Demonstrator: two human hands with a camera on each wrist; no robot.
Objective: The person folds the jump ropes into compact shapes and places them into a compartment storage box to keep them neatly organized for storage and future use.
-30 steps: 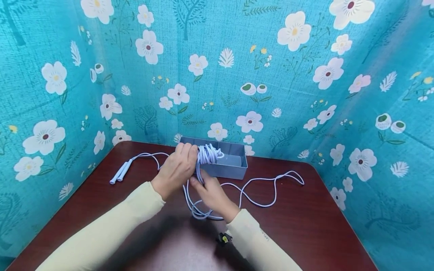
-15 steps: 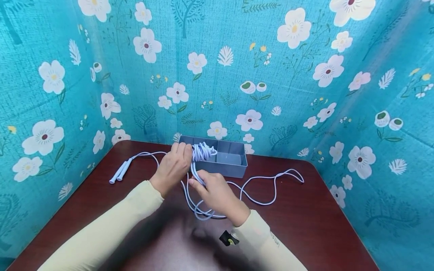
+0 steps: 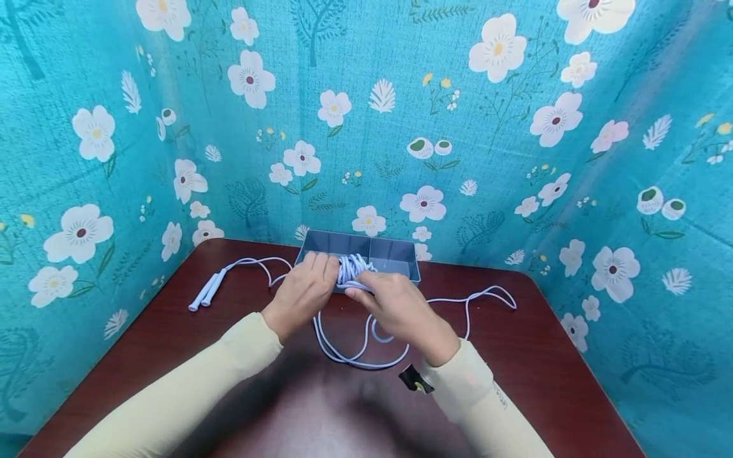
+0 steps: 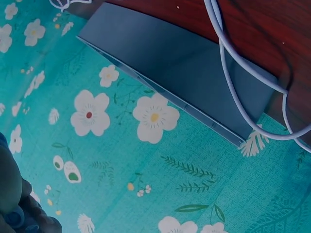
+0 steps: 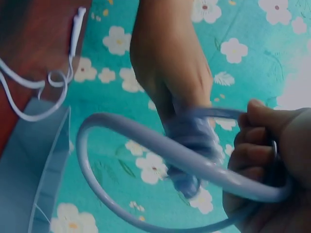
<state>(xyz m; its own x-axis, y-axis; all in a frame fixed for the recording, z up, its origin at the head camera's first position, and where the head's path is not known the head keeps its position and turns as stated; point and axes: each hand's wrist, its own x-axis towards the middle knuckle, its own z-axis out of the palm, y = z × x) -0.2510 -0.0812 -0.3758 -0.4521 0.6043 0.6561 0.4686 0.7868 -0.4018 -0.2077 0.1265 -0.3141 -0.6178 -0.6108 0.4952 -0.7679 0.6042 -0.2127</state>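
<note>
A pale lilac skipping rope (image 3: 352,346) lies looped over the dark red table (image 3: 532,375). My left hand (image 3: 303,291) grips a bundle of its coils (image 3: 350,269) in front of the grey box (image 3: 395,253). My right hand (image 3: 395,305) pinches a strand at that bundle and holds a loop (image 5: 160,150) of it, seen close in the right wrist view. The rope's two handles (image 3: 205,291) lie at the far left of the table. In the left wrist view the box (image 4: 194,68) and two strands (image 4: 238,63) show, the hand itself hidden.
Teal floral cloth walls (image 3: 487,127) close in the table at the back and both sides. A slack length of rope (image 3: 487,296) trails to the right of the box. A small black clip (image 3: 413,380) sits at my right cuff.
My right hand has risen from the table to the bundle, drawing a loop of rope up with it. The slack on the table has shortened. The left hand has stayed put.
</note>
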